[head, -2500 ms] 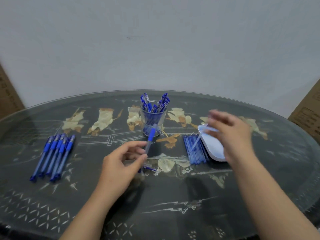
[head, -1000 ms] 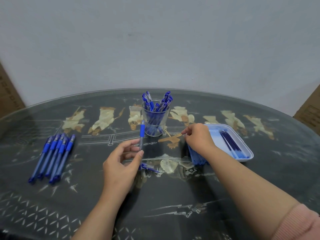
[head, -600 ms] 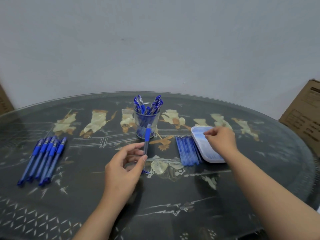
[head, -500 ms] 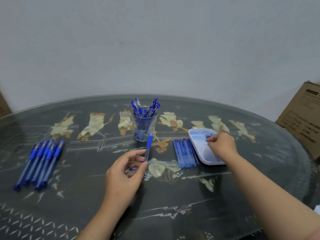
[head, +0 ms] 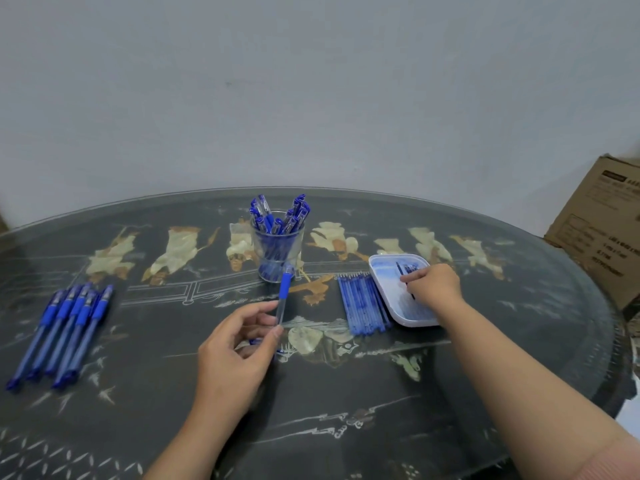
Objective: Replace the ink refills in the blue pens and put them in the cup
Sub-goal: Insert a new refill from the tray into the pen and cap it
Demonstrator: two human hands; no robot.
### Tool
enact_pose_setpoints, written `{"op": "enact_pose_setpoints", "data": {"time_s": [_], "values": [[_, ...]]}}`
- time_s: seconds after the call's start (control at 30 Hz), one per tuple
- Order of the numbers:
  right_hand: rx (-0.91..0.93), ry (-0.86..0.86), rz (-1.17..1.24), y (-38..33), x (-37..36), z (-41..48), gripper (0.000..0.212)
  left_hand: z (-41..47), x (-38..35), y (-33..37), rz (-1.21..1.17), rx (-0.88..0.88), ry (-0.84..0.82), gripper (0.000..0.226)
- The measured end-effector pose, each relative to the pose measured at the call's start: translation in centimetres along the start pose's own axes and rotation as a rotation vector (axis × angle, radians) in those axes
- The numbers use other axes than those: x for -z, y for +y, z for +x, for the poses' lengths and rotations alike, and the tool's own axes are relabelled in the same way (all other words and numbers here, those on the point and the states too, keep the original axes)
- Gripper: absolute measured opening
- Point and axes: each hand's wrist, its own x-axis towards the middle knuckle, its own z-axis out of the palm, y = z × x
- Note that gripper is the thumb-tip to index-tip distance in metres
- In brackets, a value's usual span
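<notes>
Dark inlaid table (head: 346, 403) stood before pale wall. Our left hand (head: 235, 355) pinched clear pen barrel (head: 283, 296) between thumb and fingertips, blue grip end raised toward cup (head: 277, 254). Our right hand (head: 434, 285) pinched thin dark refill (head: 412, 295) over white tray (head: 379, 268). Row of blue refills (head: 363, 306) lay just left of tray. Cup, packed with blue pens, stood farther back between our hands. Loose pens (head: 65, 327) lay far left; cardboard box (head: 599, 233) sat at right edge.

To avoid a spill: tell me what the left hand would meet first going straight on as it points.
Probably the cup: the pen the left hand holds points at its base, though depth is unclear.
</notes>
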Motion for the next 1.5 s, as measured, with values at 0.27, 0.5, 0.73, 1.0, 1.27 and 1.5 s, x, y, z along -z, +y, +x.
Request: {"op": "enact_pose_setpoints", "data": {"time_s": [0.27, 0.5, 0.73, 1.0, 1.27, 1.5], "values": [[-0.083, -0.402, 0.905, -3.5, 0.0, -6.3, 0.027, -0.1, -0.2, -0.1, -0.003, -0.022, -0.011, 0.034], [-0.122, -0.629, 1.272, -6.2, -1.5, -13.2, 0.027, -0.3, 0.1, -0.3, 0.011, -0.086, -0.028, 0.038], [-0.142, -0.524, 1.572, -7.2, -1.1, -14.4, 0.027, -0.6, 0.4, -0.7, 0.124, -0.183, -0.082, 0.047], [-0.207, -0.435, 1.660, -6.9, -1.3, -13.9, 0.025, -0.8, 0.2, -0.5, 0.187, -0.273, -0.157, 0.043], [-0.185, -0.417, 1.656, -6.7, -1.4, -14.0, 0.025, -0.8, 0.2, -0.6, 0.200, -0.284, -0.173, 0.041], [-0.155, -0.396, 1.622, -6.7, -1.3, -14.0, 0.024, -0.8, 0.2, -0.6, 0.217, -0.292, -0.173, 0.041]]}}
